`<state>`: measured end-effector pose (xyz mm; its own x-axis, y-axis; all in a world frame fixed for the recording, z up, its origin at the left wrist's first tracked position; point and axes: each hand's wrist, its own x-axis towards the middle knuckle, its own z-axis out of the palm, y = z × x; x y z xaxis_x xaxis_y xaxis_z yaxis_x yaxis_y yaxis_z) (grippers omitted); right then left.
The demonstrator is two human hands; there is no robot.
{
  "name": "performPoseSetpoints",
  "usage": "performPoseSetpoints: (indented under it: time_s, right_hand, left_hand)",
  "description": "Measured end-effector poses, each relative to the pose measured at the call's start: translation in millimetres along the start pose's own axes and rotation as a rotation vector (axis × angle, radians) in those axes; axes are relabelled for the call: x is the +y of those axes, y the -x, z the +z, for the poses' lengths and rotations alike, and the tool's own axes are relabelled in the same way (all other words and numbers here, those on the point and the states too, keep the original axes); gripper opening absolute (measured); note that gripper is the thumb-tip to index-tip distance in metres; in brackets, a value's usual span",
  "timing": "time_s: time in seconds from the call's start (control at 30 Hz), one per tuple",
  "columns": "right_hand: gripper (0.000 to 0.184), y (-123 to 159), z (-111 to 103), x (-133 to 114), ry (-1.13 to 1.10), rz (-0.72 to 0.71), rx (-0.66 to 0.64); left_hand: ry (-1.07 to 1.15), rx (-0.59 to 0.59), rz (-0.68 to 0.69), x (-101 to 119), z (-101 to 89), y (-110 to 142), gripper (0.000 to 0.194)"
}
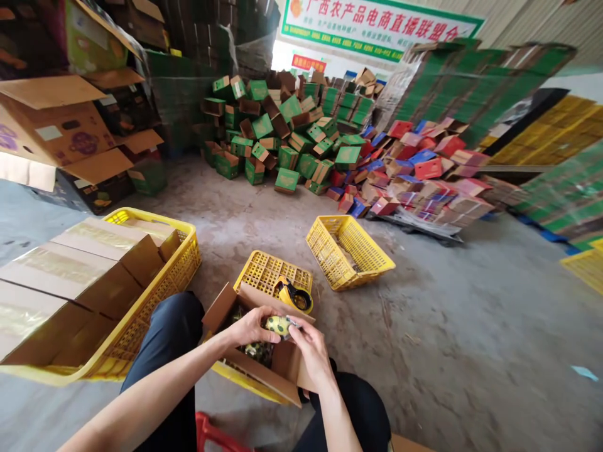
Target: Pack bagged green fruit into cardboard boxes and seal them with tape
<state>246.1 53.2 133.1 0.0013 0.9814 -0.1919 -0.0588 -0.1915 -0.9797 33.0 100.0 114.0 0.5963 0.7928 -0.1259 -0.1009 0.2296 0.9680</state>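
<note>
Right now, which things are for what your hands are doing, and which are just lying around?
In the job:
yellow-green thing, held by left hand and right hand
open cardboard box beneath
probably the tape dispenser

Seemingly just lying about:
heaped green boxes
heaped red and blue boxes
light-blue scrap on the floor

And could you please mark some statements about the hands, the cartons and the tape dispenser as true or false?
1. The left hand and right hand both touch the green-and-yellow item. True.
2. The tape dispenser lies inside the open carton. False: it rests on the yellow crate beyond it.
3. The large yellow basket at the left holds brown cartons. True.
4. The flaps of the carton between the knees are closed. False: they stand open.
</note>
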Motion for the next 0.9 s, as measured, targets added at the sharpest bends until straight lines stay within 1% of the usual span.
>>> performPoseSetpoints:
  time_s: [0.07,0.17,0.23,0.27,0.33,0.4,0.43,0.5,0.53,0.6,0.67,0.73,0.8,0.83,0.9]
  right_hand:
    - [0.044,-2.5,-1.0,2.9,-0.062,0.006,0.019]
    - [0.044,-4.1,-1.5,8.5,-0.141,-0.017,0.031]
    - [0.045,-2.8,0.2,12.3,-0.161,0.005,0.024]
    - [0.045,-1.4,1.6,14.0,-0.166,0.018,0.02]
    - [0.043,2.6,5.1,17.1,-0.157,0.021,-0.002]
    - [0.044,7.5,8.2,19.7,-0.145,-0.001,-0.029]
    - [0.048,10.1,9.4,20.9,-0.155,-0.006,-0.04]
    - [0.063,15.0,11.1,23.0,-0.236,0.02,-0.043]
    - [0.068,17.2,11.6,24.0,-0.297,0.049,-0.038]
    - [0.072,20.5,12.7,25.5,-0.387,0.114,-0.018]
    - [0.07,22.0,14.1,26.1,-0.4,0.152,0.011]
    - [0.066,21.7,16.4,25.8,-0.376,0.148,0.025]
    - [0.059,20.1,19.3,25.1,-0.366,0.127,0.022]
    - [0.056,18.9,20.7,24.8,-0.366,0.119,0.021]
    - [0.053,16.5,22.7,24.6,-0.371,0.113,0.036]
  left_hand:
    - [0.131,0.058,-0.035,-0.5,-1.9,5.1,0.081]
    - [0.38,0.133,-0.182,-1.0,-7.3,15.2,0.086]
    - [0.444,0.12,-0.274,-1.2,-11.6,21.8,0.082]
    - [0.44,0.104,-0.289,-1.7,-13.3,24.6,0.079]
    - [0.393,0.098,-0.253,-4.0,-15.3,29.1,0.073]
    - [0.343,0.143,-0.185,-8.0,-15.2,31.9,0.071]
    - [0.322,0.171,-0.155,-10.4,-14.3,32.7,0.072]
    - [0.274,0.207,-0.094,-14.9,-11.8,32.8,0.074]
    - [0.246,0.209,-0.062,-17.0,-10.3,32.3,0.074]
    - [0.204,0.186,0.001,-21.1,-7.5,30.7,0.071]
    - [0.205,0.157,0.053,-25.5,-5.7,29.0,0.072]
    - [0.24,0.137,0.081,-29.9,-5.1,28.3,0.081]
    - [0.273,0.145,0.088,-33.4,-5.4,28.8,0.092]
    - [0.285,0.151,0.082,-34.6,-5.7,29.5,0.094]
    - [0.307,0.159,0.041,-35.7,-6.2,31.1,0.089]
